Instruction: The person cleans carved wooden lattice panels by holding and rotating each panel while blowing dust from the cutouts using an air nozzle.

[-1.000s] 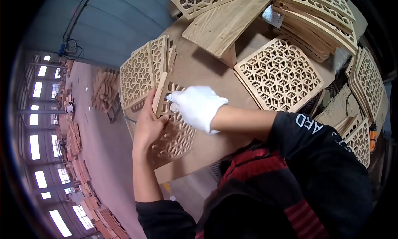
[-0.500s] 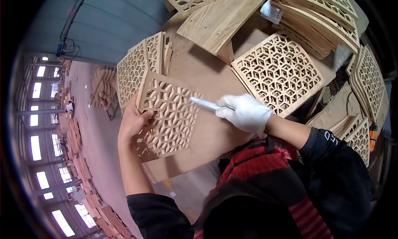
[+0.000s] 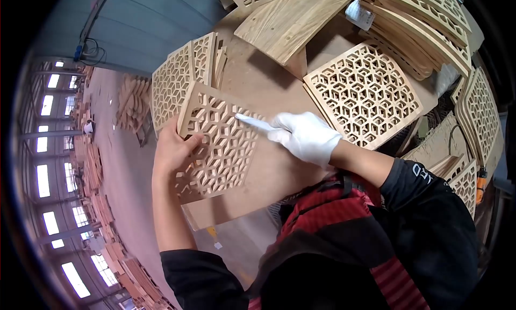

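Observation:
A lattice-cut wooden panel (image 3: pixel 220 143) is tilted up over the table, gripped at its left edge by my bare left hand (image 3: pixel 176 148), with the thumb on its face. My right hand (image 3: pixel 306 137), in a white glove, is closed round a thin, pale strip-like tool (image 3: pixel 252 122). The tool's tip lies over the upper right part of the panel. Behind the held panel, more lattice panels (image 3: pixel 180 76) lie at the table's left edge. To the right of my gloved hand sits a square stack of lattice panels (image 3: pixel 365 95).
A solid wooden board (image 3: pixel 293 25) stands raised at the back of the brown table (image 3: pixel 242 60). Curved lattice pieces (image 3: pixel 414 36) are stacked at the back right, more (image 3: pixel 478 111) at the far right. An orange tool (image 3: pixel 480 186) hangs at the right edge.
Since one second ago, the held panel has turned its face up towards me. My gloved hand moved right, off its edge, then slightly back left with the tool over the panel.

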Action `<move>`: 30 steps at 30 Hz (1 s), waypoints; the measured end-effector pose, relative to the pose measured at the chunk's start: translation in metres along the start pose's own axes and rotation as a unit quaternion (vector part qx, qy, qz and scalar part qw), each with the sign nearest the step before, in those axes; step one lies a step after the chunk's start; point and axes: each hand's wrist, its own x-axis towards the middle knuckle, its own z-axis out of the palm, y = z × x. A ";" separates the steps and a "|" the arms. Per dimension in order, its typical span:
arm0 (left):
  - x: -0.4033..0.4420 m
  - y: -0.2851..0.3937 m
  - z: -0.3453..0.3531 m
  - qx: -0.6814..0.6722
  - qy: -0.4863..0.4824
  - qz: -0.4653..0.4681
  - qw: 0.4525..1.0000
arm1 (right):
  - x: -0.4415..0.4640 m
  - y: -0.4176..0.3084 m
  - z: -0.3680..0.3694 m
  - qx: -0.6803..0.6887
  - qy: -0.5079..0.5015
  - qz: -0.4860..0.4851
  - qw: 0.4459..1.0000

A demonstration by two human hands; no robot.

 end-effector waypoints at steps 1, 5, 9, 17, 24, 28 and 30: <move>-0.002 0.003 0.003 0.001 0.008 0.006 1.000 | 0.003 -0.001 0.002 -0.004 0.004 -0.017 1.000; -0.014 0.028 0.013 -0.026 -0.007 -0.042 0.999 | 0.018 -0.010 0.010 -0.035 0.002 -0.037 0.999; -0.021 0.035 0.017 0.039 0.023 0.046 0.998 | 0.068 -0.021 0.033 -0.052 0.001 -0.043 0.998; -0.016 0.031 0.013 -0.009 0.028 -0.031 0.999 | 0.049 0.017 0.025 -0.089 0.022 -0.205 0.974; -0.014 0.027 0.015 0.015 0.027 -0.014 0.999 | 0.083 -0.019 0.041 -0.032 -0.011 -0.083 0.996; -0.010 0.024 0.011 0.018 0.026 -0.012 0.999 | 0.052 0.010 0.029 -0.011 0.037 -0.079 0.996; -0.011 0.023 0.013 0.020 0.028 0.000 0.999 | 0.059 0.018 0.039 -0.068 0.080 -0.202 0.974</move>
